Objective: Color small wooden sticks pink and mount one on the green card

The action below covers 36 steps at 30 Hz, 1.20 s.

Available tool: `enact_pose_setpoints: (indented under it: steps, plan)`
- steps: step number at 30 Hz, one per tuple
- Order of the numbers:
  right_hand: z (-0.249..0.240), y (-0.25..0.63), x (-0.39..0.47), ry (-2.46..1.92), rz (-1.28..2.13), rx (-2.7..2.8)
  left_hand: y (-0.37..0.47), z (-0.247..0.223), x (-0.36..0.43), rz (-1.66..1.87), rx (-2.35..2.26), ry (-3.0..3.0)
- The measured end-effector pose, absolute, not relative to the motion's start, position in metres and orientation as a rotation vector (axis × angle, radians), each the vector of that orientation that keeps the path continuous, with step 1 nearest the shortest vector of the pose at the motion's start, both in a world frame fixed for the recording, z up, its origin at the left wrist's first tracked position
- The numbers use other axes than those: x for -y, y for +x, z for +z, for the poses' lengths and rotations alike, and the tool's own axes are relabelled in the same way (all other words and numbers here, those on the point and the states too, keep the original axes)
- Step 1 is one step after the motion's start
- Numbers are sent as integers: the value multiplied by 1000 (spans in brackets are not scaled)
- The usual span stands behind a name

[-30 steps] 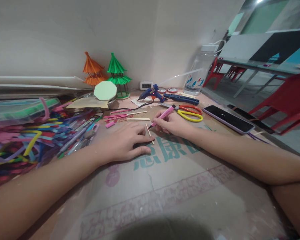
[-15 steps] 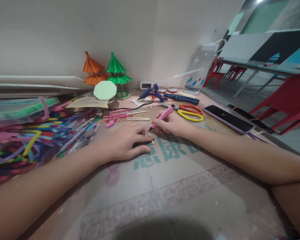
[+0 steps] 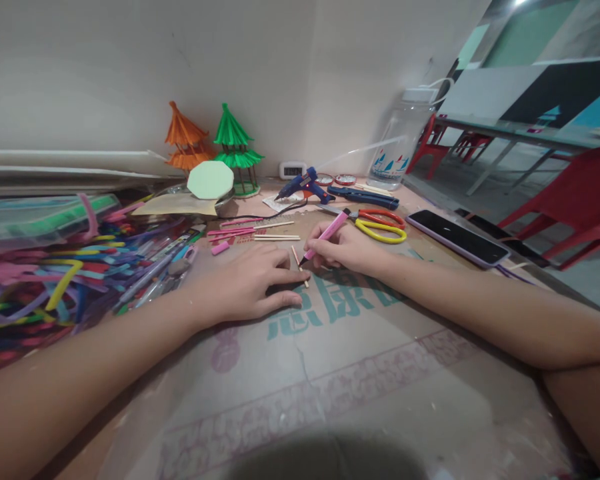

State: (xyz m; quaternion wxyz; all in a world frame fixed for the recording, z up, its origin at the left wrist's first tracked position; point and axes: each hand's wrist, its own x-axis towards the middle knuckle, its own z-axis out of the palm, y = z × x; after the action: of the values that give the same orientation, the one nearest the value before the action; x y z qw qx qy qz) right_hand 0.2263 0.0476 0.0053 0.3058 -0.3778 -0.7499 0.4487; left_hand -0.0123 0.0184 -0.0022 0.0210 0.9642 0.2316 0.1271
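Holding the pink marker [image 3: 331, 230] seemingly against a stick [image 3: 295, 253], the right grip [image 3: 344, 248] faces unclenched left hand [image 3: 253, 281].

The pink marker [image 3: 335, 225], uncapped, leans in the right hand [image 3: 347, 248], black end raised, dark tip down at the stick. The thin, pale wooden stick [image 3: 295, 255] lies flat and slanting between the hands, crossed by the left hand's [image 3: 255, 280] fingertip, both ends showing past it.
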Motion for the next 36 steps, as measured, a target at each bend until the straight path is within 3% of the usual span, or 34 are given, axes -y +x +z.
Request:
enact_pose_setpoints:
  steps: [36]
  plan:
    - [0, 224, -56, -1092, 1011, 1909, -10, -2, -18, 329, -750, 3029]
